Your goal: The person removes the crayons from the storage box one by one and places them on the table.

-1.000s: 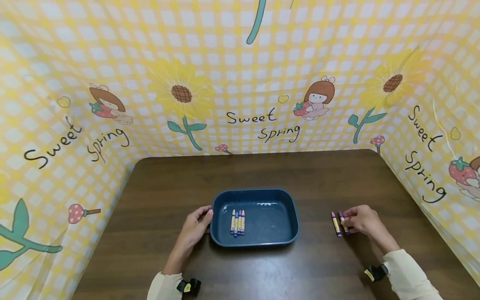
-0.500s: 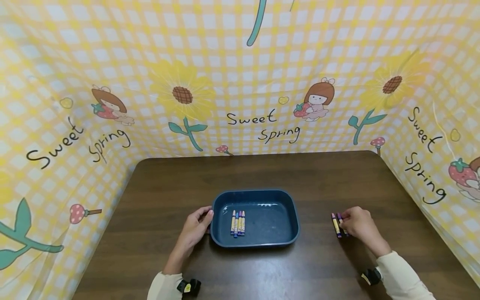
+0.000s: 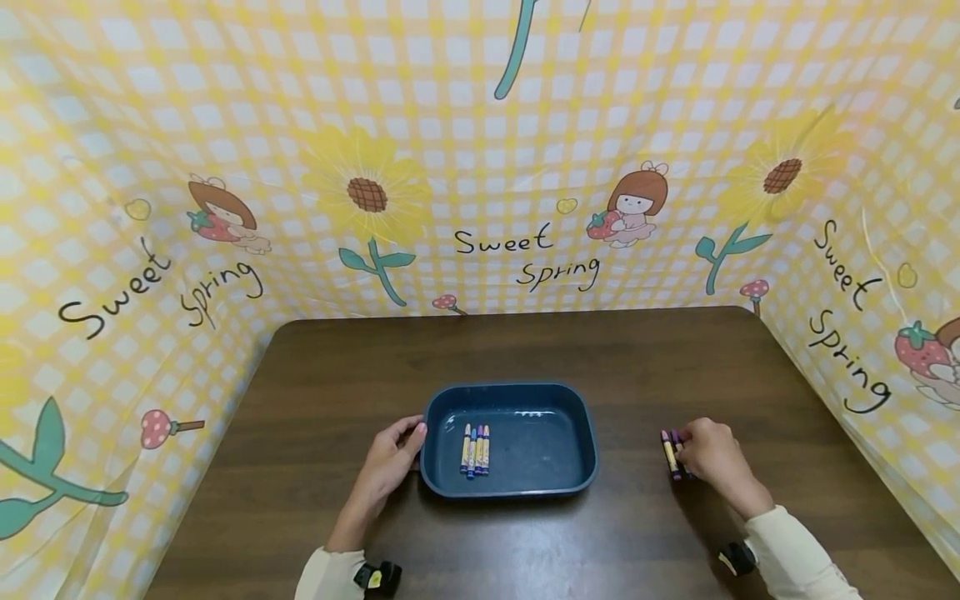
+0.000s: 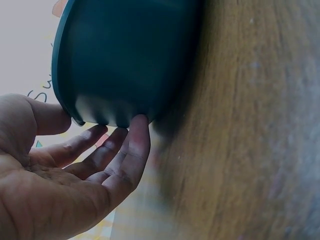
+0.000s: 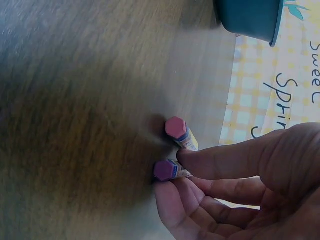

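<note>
Head view, w/ both wrist views. Right hand [image 3: 708, 454] lies on the dark wooden surface [image 3: 525, 350], thumb and fingers closing on two purple crayons [image 3: 670, 452] that lie side by side, well right of the tray. In the right wrist view the thumb [image 5: 225, 162] lies over the crayon ends and a finger sits under the nearer one — a pinch on that crayon [image 5: 169, 170], while the second crayon [image 5: 179, 132] lies just beside it, touching the thumb tip. Most of each crayon is hidden by the hand there; label print is too small to read.

Left hand [image 3: 390, 458] rests against the left end of the dark blue tray [image 3: 577, 467], fingers relaxed and nearly straight; left wrist view shows the fingertips [image 4: 137, 127] touching the tray's outer wall [image 4: 130, 55], thumb at the rim, not wrapped round it. Tray interior is out of sight in that view.

Inside the tray, toward its left end, four crayons [image 3: 476, 449] lie parallel and touching — colours approx. yellow, blue, purple; wrappers unreadable.

Backdrop cloth [image 3: 480, 167], yellow check, reads "Sweet Spring" several times, w/ sunflowers and cartoon figures. Both forearms are cut off at the lower frame edge; cream sleeves and dark wrist mounts partly visible.
</note>
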`<state>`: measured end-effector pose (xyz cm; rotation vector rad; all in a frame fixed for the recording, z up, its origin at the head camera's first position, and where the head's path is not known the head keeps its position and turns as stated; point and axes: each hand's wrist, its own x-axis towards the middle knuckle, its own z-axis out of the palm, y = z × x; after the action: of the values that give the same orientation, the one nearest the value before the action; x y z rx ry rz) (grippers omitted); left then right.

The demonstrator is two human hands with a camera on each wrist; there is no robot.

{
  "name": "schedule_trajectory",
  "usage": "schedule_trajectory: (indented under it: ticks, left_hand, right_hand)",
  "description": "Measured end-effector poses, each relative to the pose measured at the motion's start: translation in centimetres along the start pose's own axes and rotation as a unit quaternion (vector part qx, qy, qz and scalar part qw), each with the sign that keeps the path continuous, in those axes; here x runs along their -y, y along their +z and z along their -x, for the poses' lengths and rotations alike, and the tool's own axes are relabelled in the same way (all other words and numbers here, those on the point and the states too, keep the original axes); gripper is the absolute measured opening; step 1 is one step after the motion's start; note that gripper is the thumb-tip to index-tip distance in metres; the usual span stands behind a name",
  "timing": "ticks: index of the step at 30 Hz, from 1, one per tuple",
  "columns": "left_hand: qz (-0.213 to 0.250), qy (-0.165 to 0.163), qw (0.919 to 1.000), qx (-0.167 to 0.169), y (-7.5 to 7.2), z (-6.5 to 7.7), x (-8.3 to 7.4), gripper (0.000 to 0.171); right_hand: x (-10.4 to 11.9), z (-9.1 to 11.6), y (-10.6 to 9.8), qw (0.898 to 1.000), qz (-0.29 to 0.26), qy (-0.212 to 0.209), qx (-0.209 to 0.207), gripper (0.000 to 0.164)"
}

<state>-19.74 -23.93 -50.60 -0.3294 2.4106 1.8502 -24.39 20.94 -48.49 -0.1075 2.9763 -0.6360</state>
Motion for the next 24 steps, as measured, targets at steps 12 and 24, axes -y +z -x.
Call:
schedule_trajectory:
  ticks: [12, 24]
  left_hand:
    - [-0.005, 0.002, 1.0000, 0.000, -0.2, -0.1, 0.0, 0.040]
    - [-0.027, -0.017, 0.9992, 0.024, -0.7, -0.3, -0.5, 0.042]
  right_hand:
    - [0.8, 0.6, -2.6, 1.000, -0.002, -0.013, -0.016, 0.019]
    - [2.7, -0.3, -5.2, 1.000, -0.007, -0.015, -0.016, 0.024]
